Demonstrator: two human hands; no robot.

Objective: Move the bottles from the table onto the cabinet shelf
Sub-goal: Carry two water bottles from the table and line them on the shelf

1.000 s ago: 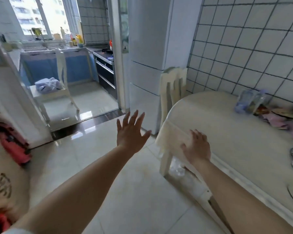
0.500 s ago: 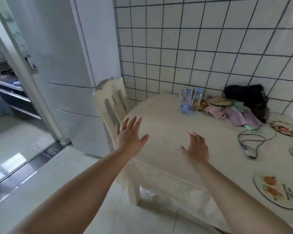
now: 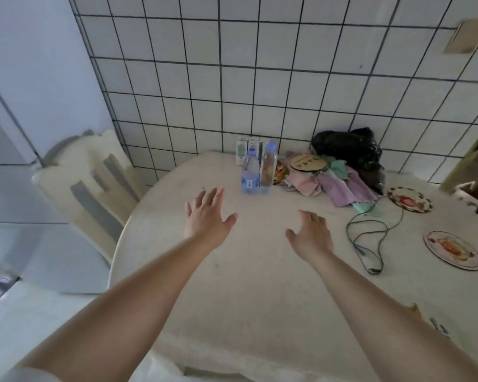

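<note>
- Progress looks like basically zero so far: both bottles are standing on the round cream-coloured table (image 3: pixel 232 285), and no cabinet shelf shows up anywhere in the head view.
- Shorter clear plastic bottle with the blue label and blue cap (image 3: pixel 250 175) stands upright at about 12 o'clock on the table, near the tiled wall.
- Taller clear plastic bottle with the pale lilac cap (image 3: pixel 268 168) is right against it on its 3 o'clock side; touching or just beside, can't quite tell.
- Small white cartons (image 3: pixel 244 147) stand behind the pair at the wall. Not bottles, so my guess is they stay put.
- Left hand (image 3: pixel 207 216) hovers over the table with fingers spread and straight, holding nothing, fingertips near the blue-label bottle but not touching, which sits at roughly its 1 o'clock.
- Right hand (image 3: pixel 312 234) is also empty, fingers relaxed and apart, with the bottles off at about its 11 o'clock.
- Other stuff: pile of pink and purple cloths (image 3: pixel 334 183) at the bottles' 3 o'clock, dark cable (image 3: pixel 370 238), and a black plastic bag (image 3: pixel 348 147).
- Still to do, as I read it: grab both bottles, carry them off, and set them on the shelf. So the whole job, really.
</note>
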